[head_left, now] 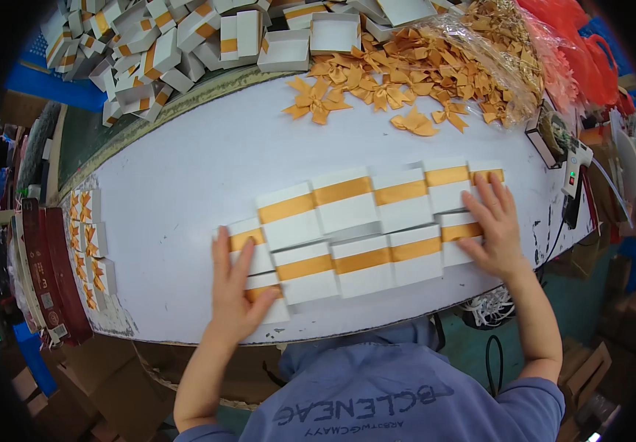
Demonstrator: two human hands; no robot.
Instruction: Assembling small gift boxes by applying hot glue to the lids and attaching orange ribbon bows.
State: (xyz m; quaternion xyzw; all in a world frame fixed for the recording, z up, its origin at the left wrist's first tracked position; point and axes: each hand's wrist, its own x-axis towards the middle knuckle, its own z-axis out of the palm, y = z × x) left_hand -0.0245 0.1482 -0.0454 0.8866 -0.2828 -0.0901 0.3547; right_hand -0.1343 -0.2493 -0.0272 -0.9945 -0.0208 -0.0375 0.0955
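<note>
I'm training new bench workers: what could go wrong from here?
The left hand and right hand rest at opposite ends of two uneven rows of white boxes; uneven pressure might skew them further. The lower-left box sits near the table's near edge, so a bump might knock it off.

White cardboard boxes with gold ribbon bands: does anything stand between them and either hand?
Nothing visible does: the left hand touches the white boxes at the rows' left end, the right hand those at the right end. The loose gold ribbon bows lie beyond, clear of both.
</note>
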